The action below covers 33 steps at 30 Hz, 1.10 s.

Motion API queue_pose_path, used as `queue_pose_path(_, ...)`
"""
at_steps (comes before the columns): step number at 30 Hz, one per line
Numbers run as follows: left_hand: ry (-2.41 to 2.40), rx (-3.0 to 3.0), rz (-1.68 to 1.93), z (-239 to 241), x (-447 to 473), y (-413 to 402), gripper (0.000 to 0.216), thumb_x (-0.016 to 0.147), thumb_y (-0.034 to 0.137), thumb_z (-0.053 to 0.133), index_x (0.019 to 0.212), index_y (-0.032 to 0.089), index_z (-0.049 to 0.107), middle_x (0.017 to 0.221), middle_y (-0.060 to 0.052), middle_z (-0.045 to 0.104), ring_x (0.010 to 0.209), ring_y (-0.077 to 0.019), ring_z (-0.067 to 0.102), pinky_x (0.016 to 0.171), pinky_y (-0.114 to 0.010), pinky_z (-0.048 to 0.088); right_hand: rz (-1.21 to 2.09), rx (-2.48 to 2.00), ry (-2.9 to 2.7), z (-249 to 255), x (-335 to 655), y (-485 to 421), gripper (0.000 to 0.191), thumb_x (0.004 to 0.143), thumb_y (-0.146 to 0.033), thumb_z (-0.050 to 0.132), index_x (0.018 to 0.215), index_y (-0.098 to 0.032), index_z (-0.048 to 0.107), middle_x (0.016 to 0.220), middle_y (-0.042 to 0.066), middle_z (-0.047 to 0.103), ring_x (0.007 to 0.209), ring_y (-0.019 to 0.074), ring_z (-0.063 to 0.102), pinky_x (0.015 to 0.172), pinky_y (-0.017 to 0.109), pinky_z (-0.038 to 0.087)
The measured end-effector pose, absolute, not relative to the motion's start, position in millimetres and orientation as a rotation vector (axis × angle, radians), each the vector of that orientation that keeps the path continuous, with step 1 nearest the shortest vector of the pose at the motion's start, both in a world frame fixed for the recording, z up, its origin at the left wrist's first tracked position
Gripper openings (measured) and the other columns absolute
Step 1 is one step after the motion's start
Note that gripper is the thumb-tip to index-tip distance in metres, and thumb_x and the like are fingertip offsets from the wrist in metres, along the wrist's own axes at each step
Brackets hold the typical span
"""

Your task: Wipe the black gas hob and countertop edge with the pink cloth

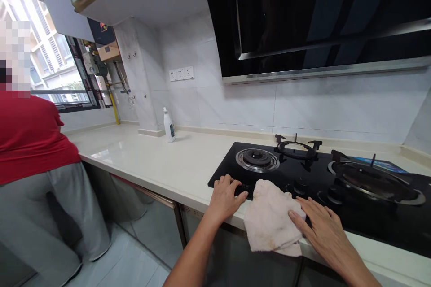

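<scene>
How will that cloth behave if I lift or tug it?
The cloth probably flops: it sags past the edge of the counter. It may slide off if tugged downward, since its lower part overhangs. Dampness isn't visible, so weight is uncertain.

Left of the left hand I see a white bottle and a red-shirted person; high beyond the right hand, a black range hood.

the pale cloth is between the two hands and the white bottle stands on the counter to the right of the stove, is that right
Not quite: the white bottle stands on the counter to the left of the stove, as the head view shows. The pale cloth is between the left hand and right hand.
</scene>
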State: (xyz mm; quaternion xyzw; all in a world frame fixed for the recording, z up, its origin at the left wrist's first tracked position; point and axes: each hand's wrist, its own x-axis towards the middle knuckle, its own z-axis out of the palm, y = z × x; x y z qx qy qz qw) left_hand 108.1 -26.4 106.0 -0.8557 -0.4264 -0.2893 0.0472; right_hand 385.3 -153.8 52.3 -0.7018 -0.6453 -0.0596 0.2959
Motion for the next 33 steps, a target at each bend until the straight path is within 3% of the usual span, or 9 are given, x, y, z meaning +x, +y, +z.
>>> queue_pose_path(33,-1.319,-2.627,-0.888,108.1,107.1,-26.9,0.027,0.095,0.044,0.065,0.113,0.025,0.07,0.11,-0.006,0.061,0.107,-0.0252,0.055,0.088,-0.039,0.041,-0.177,-1.867,-1.723,52.2,385.2,-153.5,0.062,0.097,-0.069,0.035,0.138,-0.03,0.058,0.146,0.006,0.059,0.146,0.0319,0.041,0.12,0.062,0.027)
